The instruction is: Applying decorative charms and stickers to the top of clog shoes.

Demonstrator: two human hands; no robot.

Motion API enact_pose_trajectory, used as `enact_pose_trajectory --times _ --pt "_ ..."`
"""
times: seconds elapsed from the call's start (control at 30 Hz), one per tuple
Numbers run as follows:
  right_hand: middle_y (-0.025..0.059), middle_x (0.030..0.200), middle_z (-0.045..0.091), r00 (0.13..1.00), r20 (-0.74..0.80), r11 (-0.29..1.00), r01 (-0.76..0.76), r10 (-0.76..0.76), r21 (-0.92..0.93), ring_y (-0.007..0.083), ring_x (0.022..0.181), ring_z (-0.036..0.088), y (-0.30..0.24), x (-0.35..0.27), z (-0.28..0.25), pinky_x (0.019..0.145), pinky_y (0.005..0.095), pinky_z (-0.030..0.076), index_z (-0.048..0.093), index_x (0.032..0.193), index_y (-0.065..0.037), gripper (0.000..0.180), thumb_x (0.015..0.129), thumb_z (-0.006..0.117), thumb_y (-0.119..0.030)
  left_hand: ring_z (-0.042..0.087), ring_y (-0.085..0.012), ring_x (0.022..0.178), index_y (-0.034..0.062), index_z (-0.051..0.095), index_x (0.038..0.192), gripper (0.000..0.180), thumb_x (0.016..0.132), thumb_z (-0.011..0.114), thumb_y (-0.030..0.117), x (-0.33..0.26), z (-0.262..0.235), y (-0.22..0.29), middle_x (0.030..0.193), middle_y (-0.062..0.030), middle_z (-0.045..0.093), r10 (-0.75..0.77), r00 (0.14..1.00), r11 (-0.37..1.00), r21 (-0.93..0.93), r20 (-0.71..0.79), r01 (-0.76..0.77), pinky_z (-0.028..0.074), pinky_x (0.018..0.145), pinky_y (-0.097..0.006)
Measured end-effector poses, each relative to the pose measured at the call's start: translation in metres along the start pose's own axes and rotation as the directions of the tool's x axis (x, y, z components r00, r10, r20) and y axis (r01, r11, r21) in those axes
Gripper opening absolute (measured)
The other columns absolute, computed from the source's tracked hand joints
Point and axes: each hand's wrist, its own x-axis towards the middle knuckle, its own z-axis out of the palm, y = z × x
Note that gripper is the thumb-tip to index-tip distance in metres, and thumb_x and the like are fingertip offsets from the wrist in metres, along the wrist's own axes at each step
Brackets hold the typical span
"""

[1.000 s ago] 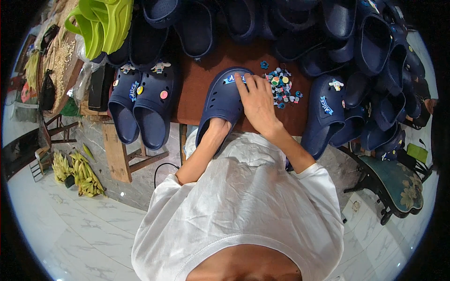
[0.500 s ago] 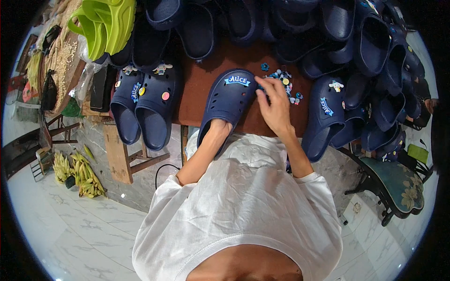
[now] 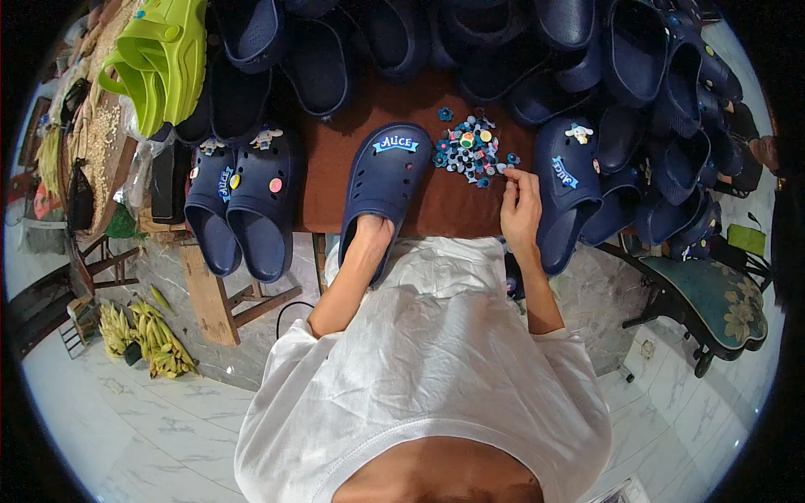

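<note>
A dark blue clog [image 3: 381,176] with a blue-and-white ribbon-shaped name charm [image 3: 396,143] near its toe lies before me on the brown tabletop [image 3: 323,180]. Inside its opening is my left hand [image 3: 374,226], its fingers hidden by the clog's upper. To the right of the clog is a loose heap of small shoe charms [image 3: 467,151], mostly blue and white with a few yellow and red ones. My right hand [image 3: 521,205] is at the heap's right edge, its thumb and finger closed at a small pale charm. Close to its right stands another decorated clog [image 3: 568,201].
A pair of decorated clogs [image 3: 264,201] stands at the table's left edge. Many plain dark blue clogs [image 3: 319,71] are piled along the back and right. Lime green clogs [image 3: 172,63] rest at the far left. Corn cobs [image 3: 151,339] lie on the floor; a padded stool [image 3: 713,298] stands right.
My right hand has moved from beside the clog's toe to the right edge of the charm heap, uncovering it. My left hand stays in the clog. The whole view has shifted slightly.
</note>
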Motion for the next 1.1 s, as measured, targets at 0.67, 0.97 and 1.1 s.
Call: enact_pose_trajectory --times 0.67,0.97,1.1 --pt "0.0127 0.105 0.060 0.975 0.168 0.967 0.178 -0.147 -0.184 0.0337 0.100 0.057 -0.018 0.058 0.042 0.085 0.0456 0.045 0.064 0.110 -0.006 0.025 0.088 0.069 -0.017 0.065 -0.0216 0.105 0.0045 0.056 0.129 0.029 0.102 0.052 0.013 -0.017 -0.009 0.004 0.125 -0.0104 0.064 0.018 0.987 0.992 0.129 -0.159 0.002 0.057 0.092 -0.035" --pt "0.0137 0.092 0.065 0.997 0.076 0.999 0.007 -0.010 0.044 0.0259 0.077 0.065 0.002 0.057 0.022 0.072 0.0381 0.051 0.060 0.101 -0.002 0.012 0.092 0.063 -0.010 0.066 -0.0200 0.102 0.0039 0.057 0.128 0.028 0.102 0.052 0.012 -0.036 -0.021 0.001 0.123 -0.0093 0.064 0.014 0.971 0.985 0.169 -0.238 0.028 0.057 0.089 -0.032" --pt "0.0137 0.092 0.064 0.998 0.069 1.000 -0.015 0.014 0.019 0.0264 0.076 0.064 0.009 0.048 0.014 0.071 0.0385 0.051 0.060 0.101 -0.001 0.012 0.093 0.062 -0.010 0.066 -0.0194 0.101 0.0037 0.057 0.128 0.027 0.102 0.052 0.011 -0.038 -0.025 0.000 0.122 -0.0089 0.065 0.016 0.964 0.983 0.182 -0.264 0.034 0.057 0.088 -0.032"
